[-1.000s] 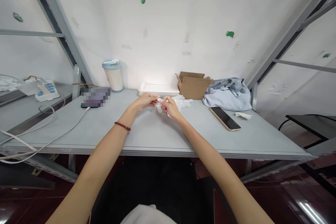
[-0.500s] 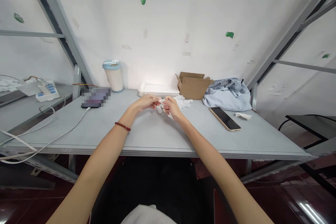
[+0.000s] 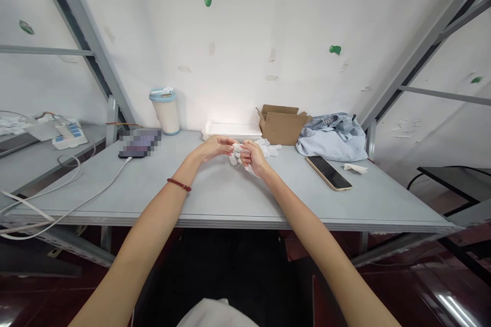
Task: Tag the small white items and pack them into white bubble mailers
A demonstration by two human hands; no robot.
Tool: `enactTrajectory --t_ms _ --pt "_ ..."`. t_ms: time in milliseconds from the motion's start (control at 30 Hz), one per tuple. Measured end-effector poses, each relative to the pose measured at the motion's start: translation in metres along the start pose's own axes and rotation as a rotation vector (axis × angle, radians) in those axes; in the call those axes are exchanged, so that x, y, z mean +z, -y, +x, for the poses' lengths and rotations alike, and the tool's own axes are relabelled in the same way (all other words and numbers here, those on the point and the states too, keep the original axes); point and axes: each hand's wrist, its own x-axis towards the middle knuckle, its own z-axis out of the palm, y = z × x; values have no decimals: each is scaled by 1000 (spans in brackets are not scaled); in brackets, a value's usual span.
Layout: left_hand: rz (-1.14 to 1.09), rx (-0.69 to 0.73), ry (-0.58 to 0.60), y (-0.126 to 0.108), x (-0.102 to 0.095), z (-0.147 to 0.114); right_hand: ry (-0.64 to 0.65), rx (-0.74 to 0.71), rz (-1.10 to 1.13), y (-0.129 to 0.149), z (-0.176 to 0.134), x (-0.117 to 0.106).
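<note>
Over the grey table, my left hand pinches a small white piece between its fingertips. My right hand is closed on the same white piece from the other side, fingers curled. What kind of thing it is, I cannot make out. Thin white strips and a bit of thread hang below the fingers. More small white pieces lie in a loose pile just behind and right of my right hand, partly hidden by it. A flat white stack lies behind both hands, against the wall.
An open cardboard box stands at the back, beside a light blue cloth. A phone and a crumpled tissue lie at right. At left are a lidded cup and a device on a white cable.
My fingers have shifted slightly around the white piece, the left fingers straightening a little and the right ones turning. Other things stay in place.
</note>
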Motion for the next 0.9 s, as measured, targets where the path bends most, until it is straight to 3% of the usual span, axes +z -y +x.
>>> enactTrajectory --t_ms 233,500,733,900 --pt "6 -24 -66 1 3 1 39 -44 -49 -3 1 0" --pt "75 -207 -58 0 2 2 76 -63 -69 -4 0 0" --pt "52 -7 42 2 -5 2 53 -58 -47 -5 2 -3" --pt "20 4 49 1 -4 0 48 -68 -46 -5 3 -4"
